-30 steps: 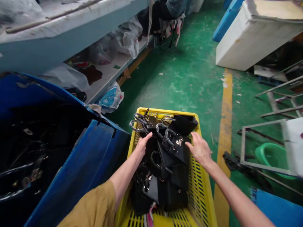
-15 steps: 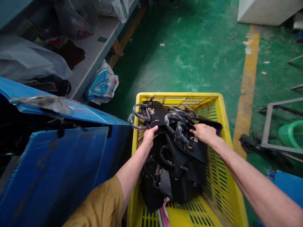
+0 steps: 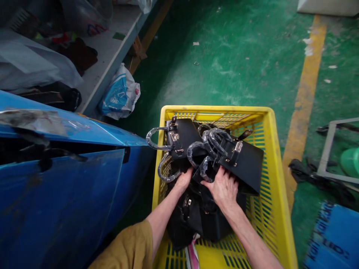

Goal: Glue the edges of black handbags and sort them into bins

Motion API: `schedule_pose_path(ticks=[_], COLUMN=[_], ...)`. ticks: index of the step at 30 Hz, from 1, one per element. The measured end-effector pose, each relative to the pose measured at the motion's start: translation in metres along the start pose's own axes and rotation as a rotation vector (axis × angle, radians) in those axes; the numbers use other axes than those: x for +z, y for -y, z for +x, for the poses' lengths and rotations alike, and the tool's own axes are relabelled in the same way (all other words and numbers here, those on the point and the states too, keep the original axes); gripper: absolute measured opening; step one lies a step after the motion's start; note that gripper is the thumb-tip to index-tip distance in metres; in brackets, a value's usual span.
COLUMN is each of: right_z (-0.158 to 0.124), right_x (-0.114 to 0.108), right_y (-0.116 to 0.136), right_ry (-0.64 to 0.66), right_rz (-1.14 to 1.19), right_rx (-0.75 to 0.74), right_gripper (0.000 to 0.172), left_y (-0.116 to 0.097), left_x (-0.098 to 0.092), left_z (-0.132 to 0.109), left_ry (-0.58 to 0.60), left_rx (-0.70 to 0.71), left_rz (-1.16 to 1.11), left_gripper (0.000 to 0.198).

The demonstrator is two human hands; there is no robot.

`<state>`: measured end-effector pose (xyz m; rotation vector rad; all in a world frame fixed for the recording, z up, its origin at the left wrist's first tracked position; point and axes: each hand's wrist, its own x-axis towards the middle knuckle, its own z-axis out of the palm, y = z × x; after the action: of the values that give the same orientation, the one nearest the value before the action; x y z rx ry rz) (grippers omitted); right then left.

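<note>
Several black handbags with metal clasps and plastic-wrapped handles lie piled in a yellow crate (image 3: 215, 108). My left hand (image 3: 183, 181) reaches in at the lower edge of the left handbag (image 3: 186, 132), beside its wrapped handle; its fingertips are hidden among the bags. My right hand (image 3: 224, 188) is open, thumb spread, with its fingers against the black bags just below the right handbag (image 3: 246, 157). That handbag lies tilted on top of the pile, its clasp facing up. More black handbags (image 3: 196, 220) lie lower in the crate, partly covered by my forearms.
A blue panelled box (image 3: 70, 201) stands close on the left. Behind it are a cluttered shelf (image 3: 112, 48) and a blue-and-white plastic bag (image 3: 120, 93). At right are a grey metal frame (image 3: 328, 149), a green bucket (image 3: 350, 162) and a blue printed sheet (image 3: 336, 239).
My right hand has left the upper edge of the right handbag and moved left and down. That handbag now lies flatter, farther right. My left hand has moved slightly right and down.
</note>
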<state>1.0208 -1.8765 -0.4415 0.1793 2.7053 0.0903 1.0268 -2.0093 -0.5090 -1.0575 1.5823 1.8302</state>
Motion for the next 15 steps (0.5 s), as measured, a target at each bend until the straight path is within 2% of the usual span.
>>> schedule_pose_path(ticks=[2,7,12,15], right_z=[-0.002,-0.005,0.009,0.008], right_x=[0.006,0.017,0.028,0.027], right_y=[0.005,0.009,0.018,0.014], right_ry=[-0.028,-0.083,-0.111,-0.134], right_rz=[-0.003,0.013,0.011,0.009], right_rx=[0.020,0.004,0.028,-0.013], right_gripper=[0.088,0.115,0.112,0.114], left_y=[0.004,0.014,0.007,0.003], left_x=[0.003,0.013,0.022,0.030], left_z=[0.007,0.025,0.048,0.042], left_ry=[0.048,0.120,0.153,0.131], left_rx=[0.027,0.014,0.009,0.027], left_rz=[0.010,0.011,-0.002,-0.031], left_gripper=[0.040,0.038,0.040,0.043])
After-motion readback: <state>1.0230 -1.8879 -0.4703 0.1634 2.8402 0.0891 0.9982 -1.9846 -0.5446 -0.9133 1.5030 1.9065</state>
